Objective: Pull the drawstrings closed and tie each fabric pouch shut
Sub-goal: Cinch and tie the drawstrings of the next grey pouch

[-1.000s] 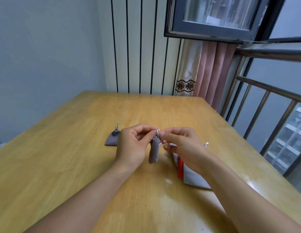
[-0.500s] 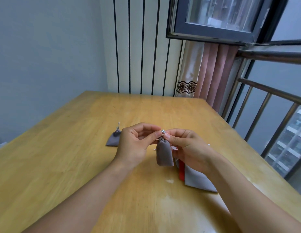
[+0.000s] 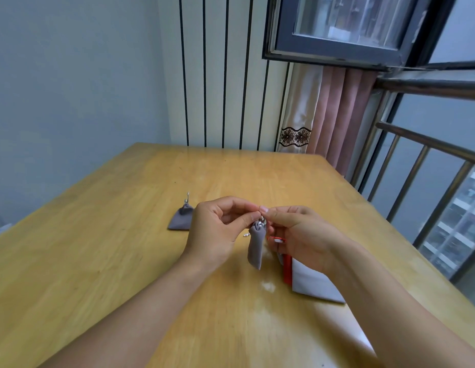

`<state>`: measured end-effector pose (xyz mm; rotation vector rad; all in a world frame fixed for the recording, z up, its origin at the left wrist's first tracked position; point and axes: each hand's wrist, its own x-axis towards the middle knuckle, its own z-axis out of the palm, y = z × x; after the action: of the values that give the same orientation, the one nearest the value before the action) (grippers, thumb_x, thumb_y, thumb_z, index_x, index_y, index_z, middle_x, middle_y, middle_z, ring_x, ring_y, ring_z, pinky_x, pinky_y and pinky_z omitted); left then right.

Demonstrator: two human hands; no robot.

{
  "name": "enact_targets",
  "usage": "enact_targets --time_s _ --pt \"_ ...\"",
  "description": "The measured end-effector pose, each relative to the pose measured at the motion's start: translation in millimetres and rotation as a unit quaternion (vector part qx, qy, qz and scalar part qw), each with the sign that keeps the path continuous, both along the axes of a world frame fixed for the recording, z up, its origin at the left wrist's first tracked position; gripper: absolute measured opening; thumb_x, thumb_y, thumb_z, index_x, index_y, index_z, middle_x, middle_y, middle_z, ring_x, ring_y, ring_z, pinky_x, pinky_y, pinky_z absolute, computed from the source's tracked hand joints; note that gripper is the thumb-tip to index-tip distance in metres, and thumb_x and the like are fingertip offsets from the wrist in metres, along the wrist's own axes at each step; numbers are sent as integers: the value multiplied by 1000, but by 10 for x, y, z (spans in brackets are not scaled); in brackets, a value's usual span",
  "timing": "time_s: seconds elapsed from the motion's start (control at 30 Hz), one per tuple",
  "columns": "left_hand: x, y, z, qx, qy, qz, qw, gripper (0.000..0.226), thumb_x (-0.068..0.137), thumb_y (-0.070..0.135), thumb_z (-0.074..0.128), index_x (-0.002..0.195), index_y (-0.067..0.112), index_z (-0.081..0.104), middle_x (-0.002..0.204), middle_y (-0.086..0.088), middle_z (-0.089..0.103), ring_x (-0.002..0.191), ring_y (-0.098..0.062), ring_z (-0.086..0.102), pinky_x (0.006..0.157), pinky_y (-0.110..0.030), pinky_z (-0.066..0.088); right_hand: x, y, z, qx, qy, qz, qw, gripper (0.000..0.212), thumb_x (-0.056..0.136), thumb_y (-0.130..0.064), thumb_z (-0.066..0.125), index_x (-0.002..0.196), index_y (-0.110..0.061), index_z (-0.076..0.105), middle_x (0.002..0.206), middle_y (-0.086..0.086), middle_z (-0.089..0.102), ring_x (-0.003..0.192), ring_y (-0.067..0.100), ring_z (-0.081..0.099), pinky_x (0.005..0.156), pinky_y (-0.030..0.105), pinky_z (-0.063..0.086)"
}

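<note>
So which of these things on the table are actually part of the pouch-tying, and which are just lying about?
Part of the job:
- grey pouch hanging between the left hand and right hand, both pinching its silver drawstring
- second grey pouch lying on the wooden table

Just lying about:
- grey and red packet
- pink curtain
- window

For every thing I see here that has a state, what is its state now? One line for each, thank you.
Small grey fabric pouch in the hands: mouth gathered shut, hanging above the table.
Silver drawstring: pinched by both hands.
Left hand: pinching the drawstring.
Right hand: pinching the drawstring.
Second grey fabric pouch: lying on the wooden table, mouth cinched.
Dark-framed window: swung open.
</note>
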<state>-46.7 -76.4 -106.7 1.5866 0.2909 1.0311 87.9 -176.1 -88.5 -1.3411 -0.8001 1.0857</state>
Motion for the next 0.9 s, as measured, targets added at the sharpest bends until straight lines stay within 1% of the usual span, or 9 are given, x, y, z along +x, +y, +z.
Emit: enact_targets --time_s 0.1,0.2,0.3,0.37,0.43,0.53,0.7,0.8,0.9 --pt "-24 -6 6 42 4 -11 999 18 77 -6 74 86 9 77 82 -2 78 80 -18 75 77 -27 59 -3 -1 11 -12 36 -14 999 20 78 -25 75 84 -7 70 73 5 52 67 14 47 67 28 39" --pt "-41 10 -7 135 22 23 990 22 74 -6 78 90 9 79 85 1 78 81 -11 75 74 -23 58 -21 16 3 -38 79 -38 995 9 87 -16 69 86 -7 70 70 3 53 65 13 49 65 26 40" --pt "-27 39 -35 231 16 70 970 19 74 -2 80 90 8 79 87 1 77 81 -7 73 74 -26 59 -39 36 -14 -54 140 -61 987 6 87 -12 68 83 -9 71 69 2 55 62 12 51 65 26 43" --pt "-9 42 -49 241 6 94 966 15 77 0 78 90 9 79 85 2 77 80 -5 73 73 -26 59 -59 40 -5 -46 179 -61 981 5 84 -12 71 88 -9 70 71 2 60 63 11 55 65 26 46" --pt "14 16 -59 190 11 100 977 12 82 2 74 90 10 78 83 4 76 78 -6 73 72 -23 58 -83 46 3 -29 209 -55 976 9 85 -11 71 94 -9 69 74 2 64 64 11 61 66 26 48" --pt "66 -28 -77 62 16 80 995 12 89 4 67 89 15 71 81 4 75 79 -8 73 71 -19 55 -123 51 12 0 243 -64 968 6 86 -11 70 91 -10 68 78 3 67 60 12 66 65 26 51" --pt "127 -32 -116 -58 4 70 996 9 95 11 60 90 16 65 85 -2 73 83 -11 71 74 -21 53 -161 73 -16 29 254 -82 963 9 85 -10 71 93 -9 65 82 4 67 61 12 63 69 28 56" --pt "123 -80 -85 -129 0 45 991 9 98 13 55 94 13 63 85 -2 72 78 -7 68 63 -16 52 -187 82 -22 43 235 -84 967 13 82 -9 72 93 -8 65 84 5 67 69 13 62 69 29 59" --pt "111 -106 -52 -173 -7 21 985 9 99 14 53 97 11 62 89 -7 72 76 -9 67 58 -17 53 -186 75 -19 41 244 -74 966 13 82 -8 73 94 -6 68 89 5 68 74 15 60 72 32 60"
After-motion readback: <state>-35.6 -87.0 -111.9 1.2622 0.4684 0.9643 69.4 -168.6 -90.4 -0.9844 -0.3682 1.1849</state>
